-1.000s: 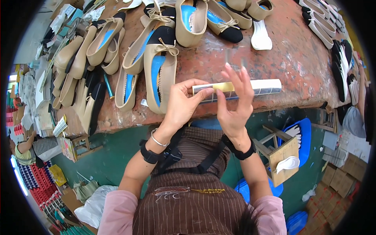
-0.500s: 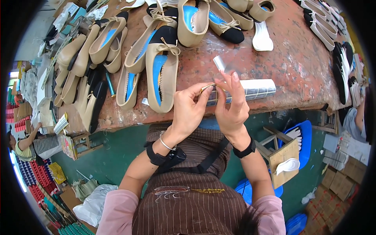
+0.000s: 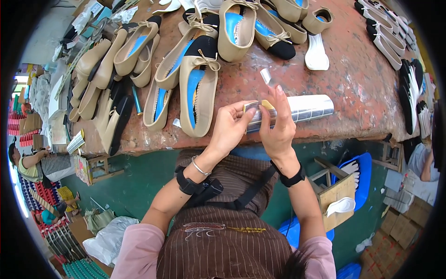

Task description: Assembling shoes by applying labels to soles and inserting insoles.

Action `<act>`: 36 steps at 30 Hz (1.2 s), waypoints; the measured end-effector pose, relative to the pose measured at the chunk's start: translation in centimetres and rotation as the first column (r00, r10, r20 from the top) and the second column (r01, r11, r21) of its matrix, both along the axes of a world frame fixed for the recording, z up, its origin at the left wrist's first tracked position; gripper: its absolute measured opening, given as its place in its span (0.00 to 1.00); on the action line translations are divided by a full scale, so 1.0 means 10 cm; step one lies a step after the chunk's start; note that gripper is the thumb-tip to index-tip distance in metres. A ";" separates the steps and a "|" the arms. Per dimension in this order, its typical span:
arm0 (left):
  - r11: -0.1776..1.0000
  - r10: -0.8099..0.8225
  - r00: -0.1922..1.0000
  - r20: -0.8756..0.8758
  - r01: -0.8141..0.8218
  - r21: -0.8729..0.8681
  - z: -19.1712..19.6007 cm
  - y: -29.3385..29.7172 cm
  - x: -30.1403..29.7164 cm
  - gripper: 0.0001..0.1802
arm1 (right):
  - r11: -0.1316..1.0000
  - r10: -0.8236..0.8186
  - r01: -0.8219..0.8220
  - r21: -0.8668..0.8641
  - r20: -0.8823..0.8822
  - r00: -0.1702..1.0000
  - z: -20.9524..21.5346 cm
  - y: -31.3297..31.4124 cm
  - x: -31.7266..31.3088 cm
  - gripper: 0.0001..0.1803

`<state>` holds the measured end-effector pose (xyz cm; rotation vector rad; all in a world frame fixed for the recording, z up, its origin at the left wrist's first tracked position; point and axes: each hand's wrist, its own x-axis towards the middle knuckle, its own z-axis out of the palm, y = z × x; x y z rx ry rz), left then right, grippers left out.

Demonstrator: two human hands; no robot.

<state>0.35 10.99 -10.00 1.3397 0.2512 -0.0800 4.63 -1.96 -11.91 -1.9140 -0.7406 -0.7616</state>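
Observation:
A silver roll (image 3: 310, 108), marked off in rectangles like a sheet of labels, lies across the table's near edge. At its left end my left hand (image 3: 227, 126) is closed, thumb and fingers pinching the edge of the silver sheet. Close beside it my right hand (image 3: 278, 132) pinches with its thumb, the other fingers raised. A small yellowish flap (image 3: 267, 105) shows at the right thumb tip; whether it is a label or the sheet's backing I cannot tell. Just beyond the right fingertips is a small silver-white strip (image 3: 265, 76).
Beige flats with black toes and blue insoles (image 3: 197, 93) crowd the left and back of the worn red table (image 3: 344, 79). A white insole (image 3: 317, 56) lies behind the roll. More shoes (image 3: 383, 39) line the right edge. A wooden stool (image 3: 337, 200) and blue bin (image 3: 364, 174) stand below.
The view has shifted slightly, moving the table things right and down. My hands stay at the roll's left end; more of the yellowish flap shows between them.

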 end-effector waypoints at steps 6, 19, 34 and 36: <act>0.945 0.064 0.991 0.117 -0.097 0.311 0.01 -0.10 0.04 0.14 | 0.999 -0.027 0.033 0.033 -0.170 0.985 0.06 0.02 -0.04 0.33; 0.930 0.129 0.976 0.176 -0.181 0.321 -0.10 -0.08 0.08 0.14 | 0.999 -0.021 0.027 0.043 -0.127 0.992 0.05 0.03 0.03 0.34; 0.924 0.120 0.989 0.090 -0.145 0.353 -0.03 -0.12 0.09 0.15 | 0.999 -0.011 0.013 0.040 -0.031 0.999 -0.03 0.05 0.00 0.37; 0.971 0.163 0.985 0.054 -0.170 0.166 -0.10 -0.11 0.09 0.15 | 1.000 -0.014 0.014 0.004 -0.013 1.000 -0.04 0.05 -0.01 0.37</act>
